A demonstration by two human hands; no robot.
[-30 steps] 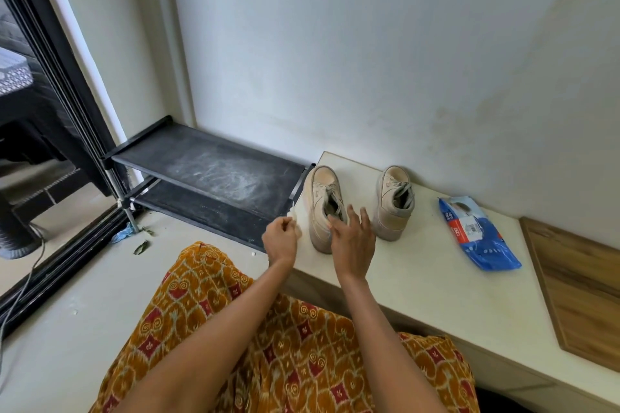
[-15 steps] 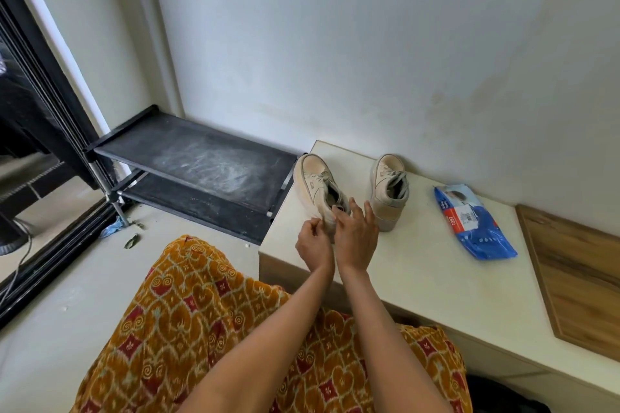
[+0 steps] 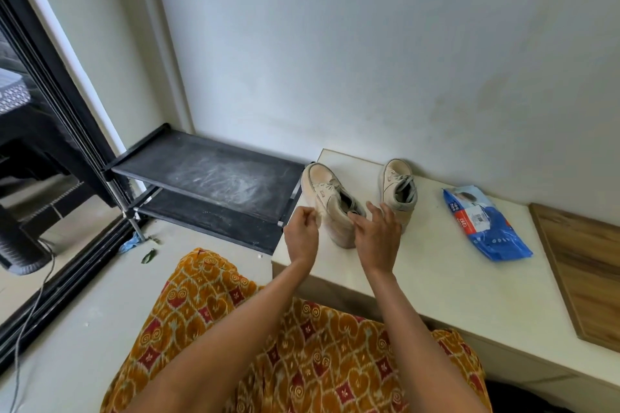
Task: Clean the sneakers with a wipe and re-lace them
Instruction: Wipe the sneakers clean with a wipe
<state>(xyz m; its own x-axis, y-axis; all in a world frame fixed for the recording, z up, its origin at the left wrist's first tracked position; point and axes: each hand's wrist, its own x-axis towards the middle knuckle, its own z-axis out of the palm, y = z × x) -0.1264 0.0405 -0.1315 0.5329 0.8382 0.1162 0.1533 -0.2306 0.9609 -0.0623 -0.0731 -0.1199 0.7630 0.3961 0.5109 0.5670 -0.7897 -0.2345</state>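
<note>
I see my right hand (image 3: pixel 377 234) resting with spread fingers on the heel of the near sneaker (image 3: pixel 330 206), which sits on the worktop (image 3: pixel 436 278) at its left end. My left hand (image 3: pixel 302 231), just left of that sneaker, pinches what looks like a lace end. The second sneaker (image 3: pixel 397 189) stands just right of it, the blue wipes pack (image 3: pixel 484 228) farther right

Right hand (image 3: pixel 377 235) rests on near sneaker (image 3: pixel 330 208) on counter (image 3: pixel 436 278). Left hand (image 3: pixel 302 235), fingers curled, just left of it. Wipes pack (image 3: pixel 486 228) well right.
</note>
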